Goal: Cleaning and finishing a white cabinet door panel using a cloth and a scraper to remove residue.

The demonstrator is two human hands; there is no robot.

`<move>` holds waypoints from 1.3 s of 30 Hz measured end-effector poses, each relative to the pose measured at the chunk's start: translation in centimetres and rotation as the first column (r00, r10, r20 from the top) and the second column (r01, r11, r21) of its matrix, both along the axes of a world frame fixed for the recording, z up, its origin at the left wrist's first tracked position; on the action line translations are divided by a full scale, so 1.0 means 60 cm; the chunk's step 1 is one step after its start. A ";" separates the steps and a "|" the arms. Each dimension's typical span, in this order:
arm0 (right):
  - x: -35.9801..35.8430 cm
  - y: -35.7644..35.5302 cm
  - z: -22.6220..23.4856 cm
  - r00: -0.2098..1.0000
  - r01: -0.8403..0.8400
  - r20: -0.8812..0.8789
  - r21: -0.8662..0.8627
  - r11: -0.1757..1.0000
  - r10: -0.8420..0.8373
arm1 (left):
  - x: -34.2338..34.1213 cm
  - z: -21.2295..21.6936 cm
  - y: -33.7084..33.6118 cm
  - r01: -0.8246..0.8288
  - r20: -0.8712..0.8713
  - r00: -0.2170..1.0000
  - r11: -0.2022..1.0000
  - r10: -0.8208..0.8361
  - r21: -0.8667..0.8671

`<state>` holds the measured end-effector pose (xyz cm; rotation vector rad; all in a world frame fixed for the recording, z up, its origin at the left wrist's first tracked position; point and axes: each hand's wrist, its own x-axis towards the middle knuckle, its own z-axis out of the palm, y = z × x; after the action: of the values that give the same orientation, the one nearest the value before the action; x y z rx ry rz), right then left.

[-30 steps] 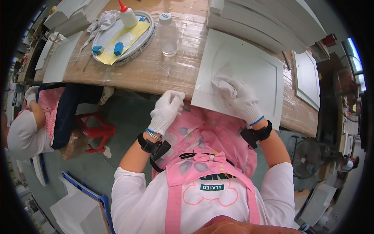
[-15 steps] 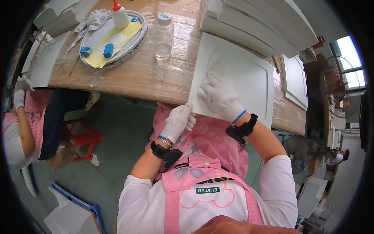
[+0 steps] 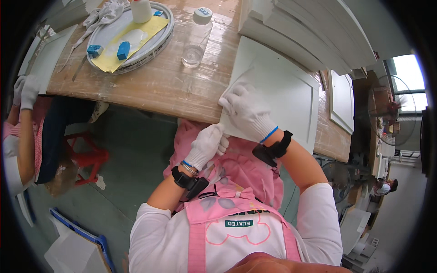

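Since the earlier frames the left hand (image 3: pixel 207 145) has risen from the lap to the near edge of the white door panel (image 3: pixel 282 91), and the right hand (image 3: pixel 248 113) has slid toward that panel's near-left corner. This panel lies flat on the wooden bench (image 3: pixel 150 86), its near edge jutting past the bench edge over the person's pink apron (image 3: pixel 236 182). On the panel's near-left corner the right hand, in a white knit glove, presses palm-down with its fingers (image 3: pixel 232 93) close together and slightly bent; whether a cloth or pad lies under them I cannot tell. Just below that corner the gloved left hand is curled, its fingers (image 3: pixel 221 141) bent in against the panel's edge, seemingly pinching it, though the exact grip is hidden.

Left of the panel a clear plastic bottle (image 3: pixel 195 38) with a white cap stands upright on the bench. Further left of the panel sits a round metal tray (image 3: pixel 166 32) holding a yellow sheet (image 3: pixel 150 27), two small blue blocks (image 3: pixel 123 50), a white bottle (image 3: pixel 141 10) and a crumpled white rag (image 3: pixel 107 11). Behind the panel lie stacked white boards (image 3: pixel 309 32), and to its right another white panel (image 3: pixel 341 98) rests on the bench. Far to the left of the panel another person (image 3: pixel 20 132) in pink works with a gloved hand (image 3: pixel 27 91) near a red stool (image 3: pixel 86 157).
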<state>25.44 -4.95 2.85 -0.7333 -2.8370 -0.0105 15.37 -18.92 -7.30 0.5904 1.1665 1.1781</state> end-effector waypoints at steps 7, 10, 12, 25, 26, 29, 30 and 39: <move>0.007 -0.037 -0.004 0.978 -0.116 0.172 -0.035 0.993 0.120 | -0.004 0.012 -0.002 0.020 -0.029 0.999 0.999 -0.021 -0.026; -0.019 -0.003 0.012 0.986 -0.054 0.157 -0.018 0.998 0.056 | -0.003 0.003 -0.003 0.016 -0.026 1.000 1.000 -0.017 -0.020; -0.021 -0.017 0.012 0.984 0.014 0.176 -0.013 1.000 -0.012 | -0.007 -0.001 -0.004 0.011 0.001 1.000 1.000 -0.011 -0.005; 0.018 -0.059 -0.013 0.965 -0.227 0.122 -0.062 0.972 0.234 | -0.032 0.016 -0.005 0.156 0.057 0.986 0.986 -0.159 0.052; 0.015 -0.040 -0.019 0.964 -0.255 0.062 -0.069 0.964 0.259 | -0.034 0.018 -0.008 0.187 0.033 0.981 0.977 -0.191 0.098; -0.011 0.027 -0.010 0.994 0.107 0.019 -0.105 0.989 -0.105 | -0.035 0.015 -0.011 0.195 0.100 0.973 0.971 -0.209 0.139; -0.012 0.016 -0.009 0.995 0.105 0.017 -0.109 0.988 -0.103 | -0.039 0.019 -0.012 0.176 0.137 0.971 0.973 -0.196 0.148; 0.035 0.053 0.008 0.940 0.280 -0.057 -0.439 0.854 -0.337 | -0.037 -0.029 0.015 0.133 0.620 0.746 0.966 -0.244 0.221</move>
<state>27.56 -1.76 3.36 -1.2255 -2.5821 0.6034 13.14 -18.01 -9.04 0.3603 0.4071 1.1712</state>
